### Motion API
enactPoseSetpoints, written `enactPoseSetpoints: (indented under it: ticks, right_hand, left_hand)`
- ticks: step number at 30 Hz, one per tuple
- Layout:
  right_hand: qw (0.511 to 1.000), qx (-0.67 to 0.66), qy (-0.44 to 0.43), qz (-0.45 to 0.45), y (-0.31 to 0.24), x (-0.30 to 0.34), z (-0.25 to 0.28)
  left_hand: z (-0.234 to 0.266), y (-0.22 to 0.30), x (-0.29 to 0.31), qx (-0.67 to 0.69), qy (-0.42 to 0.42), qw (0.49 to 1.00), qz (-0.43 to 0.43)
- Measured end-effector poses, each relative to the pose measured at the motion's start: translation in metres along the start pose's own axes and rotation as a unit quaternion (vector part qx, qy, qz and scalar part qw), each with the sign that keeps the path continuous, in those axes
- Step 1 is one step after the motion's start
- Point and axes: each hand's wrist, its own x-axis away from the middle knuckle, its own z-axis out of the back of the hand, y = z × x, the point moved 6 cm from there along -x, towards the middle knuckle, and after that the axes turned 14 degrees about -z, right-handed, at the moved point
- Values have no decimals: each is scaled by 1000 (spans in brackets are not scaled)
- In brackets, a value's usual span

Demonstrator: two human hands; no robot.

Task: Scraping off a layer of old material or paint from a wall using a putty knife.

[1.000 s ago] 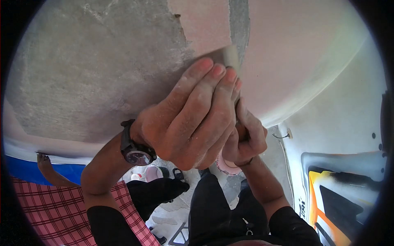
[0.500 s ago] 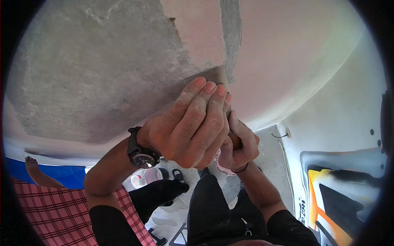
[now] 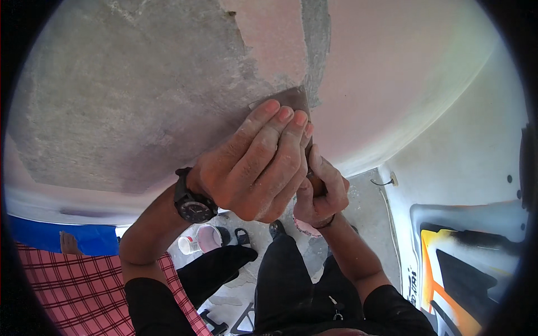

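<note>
With both of my hands I press a broad scraper with a flat grey-brown blade (image 3: 292,98) against a large curved panel (image 3: 123,112). My left hand (image 3: 255,168) lies over the blade, fingers held together, their tips near its far edge. A dark watch (image 3: 194,208) is on that wrist. My right hand (image 3: 325,196) is closed round the scraper's brown handle, which shows only in part between thumb and fingers. Under the blade the panel is worn grey; a pink patch (image 3: 274,45) and a grey strip (image 3: 316,56) lie just beyond it.
Below the panel stand a pink-white bucket (image 3: 209,238) and a small white cup (image 3: 186,245). A person in a red checked garment (image 3: 95,285) works close on my left, beside blue masking (image 3: 33,232). A painted panel (image 3: 465,269) rises on the right.
The blade and my hands have shifted slightly up the panel, and the blade's face shows a little more. The co-worker's hand at the left has changed position and now looks blurred.
</note>
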Motion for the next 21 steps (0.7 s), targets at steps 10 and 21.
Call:
enactPoseSetpoints:
  ticks: [10,21]
  right_hand:
    - [1000,8,7,16,-4,-1,7]
    - [999,7,-16,-29,-9,3,4]
  left_hand:
    - [0,5,-3,-7,4,1000,-6]
    - [3,4,4,47,23,997,54]
